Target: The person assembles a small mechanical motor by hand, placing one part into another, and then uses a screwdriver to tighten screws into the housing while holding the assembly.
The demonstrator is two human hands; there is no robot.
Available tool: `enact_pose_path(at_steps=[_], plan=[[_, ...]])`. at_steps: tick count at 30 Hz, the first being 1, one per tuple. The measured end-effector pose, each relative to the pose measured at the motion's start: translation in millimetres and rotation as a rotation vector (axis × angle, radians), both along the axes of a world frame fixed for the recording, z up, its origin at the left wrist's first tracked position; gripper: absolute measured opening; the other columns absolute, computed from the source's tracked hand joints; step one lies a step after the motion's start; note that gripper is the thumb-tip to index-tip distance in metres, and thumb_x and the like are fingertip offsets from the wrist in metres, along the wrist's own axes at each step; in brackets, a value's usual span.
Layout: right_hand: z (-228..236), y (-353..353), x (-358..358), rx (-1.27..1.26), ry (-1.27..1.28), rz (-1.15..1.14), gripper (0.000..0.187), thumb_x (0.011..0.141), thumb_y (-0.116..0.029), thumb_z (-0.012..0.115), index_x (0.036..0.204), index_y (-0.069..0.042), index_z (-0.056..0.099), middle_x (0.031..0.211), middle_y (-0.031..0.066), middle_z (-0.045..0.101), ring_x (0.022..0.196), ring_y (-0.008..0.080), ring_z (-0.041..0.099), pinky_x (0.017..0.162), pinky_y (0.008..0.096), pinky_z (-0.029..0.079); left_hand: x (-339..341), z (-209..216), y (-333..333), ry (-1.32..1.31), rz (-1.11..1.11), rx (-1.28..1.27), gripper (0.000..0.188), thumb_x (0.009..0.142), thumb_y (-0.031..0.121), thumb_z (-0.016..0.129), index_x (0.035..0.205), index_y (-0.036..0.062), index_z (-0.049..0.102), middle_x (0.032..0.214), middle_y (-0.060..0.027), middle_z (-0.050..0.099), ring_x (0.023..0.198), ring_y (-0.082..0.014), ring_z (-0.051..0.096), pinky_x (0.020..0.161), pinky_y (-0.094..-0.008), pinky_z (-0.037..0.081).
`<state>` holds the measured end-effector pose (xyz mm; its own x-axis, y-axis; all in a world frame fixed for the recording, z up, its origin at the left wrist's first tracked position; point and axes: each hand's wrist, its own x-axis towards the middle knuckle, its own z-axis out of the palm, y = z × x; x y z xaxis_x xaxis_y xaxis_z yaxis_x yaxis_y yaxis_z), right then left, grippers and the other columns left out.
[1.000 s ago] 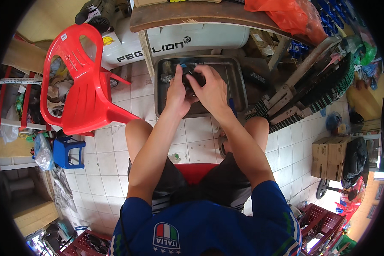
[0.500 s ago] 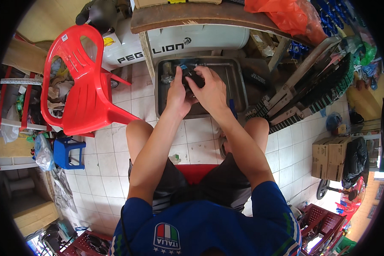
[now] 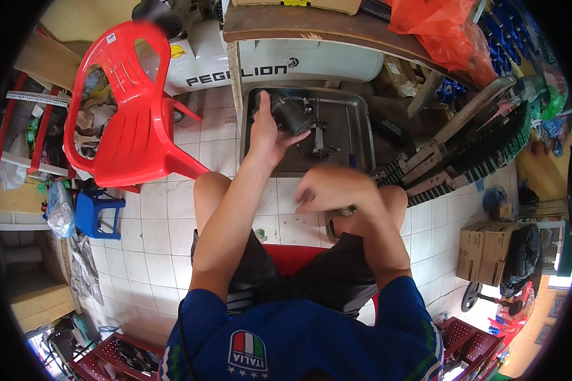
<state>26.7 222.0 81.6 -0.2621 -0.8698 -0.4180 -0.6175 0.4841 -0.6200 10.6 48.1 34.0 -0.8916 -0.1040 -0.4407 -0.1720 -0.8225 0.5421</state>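
Note:
My left hand (image 3: pixel 268 134) is gripping a dark, rounded cylindrical part (image 3: pixel 292 116) over the metal tray (image 3: pixel 363 120). Its thumb and fingers reach around the part's side and underside. Closer to me, apart from that part, my right hand (image 3: pixel 340 188) is in front of the tray, above my right knee. Motion smears its curled fingers, so whether they hold anything cannot be made out. Inside the tray lie a silvery metal piece (image 3: pixel 318 136) and several small rods or fasteners.
A red plastic chair (image 3: pixel 130 130) stands to the left, with a small blue stool (image 3: pixel 99 214) nearer me. Beyond the tray are a wooden bench (image 3: pixel 286 24) and a pale tank (image 3: pixel 337 63). Folded metal frames (image 3: pixel 435 162) lean at the right, and cardboard boxes (image 3: pixel 486 251) stand farther right.
My right hand has left the dark part and come back toward me. My left hand still holds the part, now tilted and more exposed. The metal piece in the tray has come into sight.

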Motion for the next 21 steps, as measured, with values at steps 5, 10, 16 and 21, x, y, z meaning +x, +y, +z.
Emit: enact_pose_path(at_steps=[5, 10, 16, 21], plan=[[-19, -54, 36, -0.033, 0.081, 0.122, 0.029, 0.075, -0.013, 0.074, 0.103, -0.004, 0.073, 0.101, 0.017, 0.072, 0.102, 0.0327, 0.067, 0.085, 0.0414, 0.054, 7, -11, 8, 0.07, -0.012, 0.069, 0.072, 0.097, 0.065, 0.043, 0.139, 0.0062, 0.042, 0.135, -0.0192, 0.047, 0.126, -0.0348, 0.05, 0.104, -0.0631, 0.043], [-72, -50, 53, -0.249, 0.473, 0.057, 0.02, 0.077, -0.008, 0.067, 0.095, -0.005, 0.073, 0.098, 0.0151, 0.072, 0.1, 0.0318, 0.068, 0.086, 0.045, 0.053, 13, -11, 17, 0.038, -0.041, 0.096, 0.073, 0.097, 0.065, 0.045, 0.134, 0.0022, 0.046, 0.128, -0.0178, 0.053, 0.122, -0.0335, 0.053, 0.104, -0.061, 0.045], [-39, -58, 36, -0.053, 0.208, 0.14, 0.031, 0.079, -0.016, 0.074, 0.107, -0.001, 0.07, 0.109, 0.0198, 0.069, 0.107, 0.0341, 0.064, 0.091, 0.0439, 0.051, 18, -9, 26, -0.026, -0.022, 0.12, 0.077, 0.096, 0.066, 0.046, 0.138, 0.0023, 0.042, 0.131, -0.0185, 0.051, 0.124, -0.0345, 0.052, 0.103, -0.0615, 0.045], [-19, -26, 22, -0.038, -0.03, 0.068, 0.042, 0.082, -0.022, 0.076, 0.116, -0.001, 0.066, 0.116, 0.021, 0.067, 0.11, 0.0338, 0.064, 0.095, 0.0429, 0.05, 11, -14, 23, 0.024, -0.065, 0.009, 0.075, 0.097, 0.065, 0.045, 0.137, 0.0021, 0.042, 0.13, -0.0171, 0.052, 0.12, -0.0352, 0.055, 0.1, -0.0607, 0.048]])
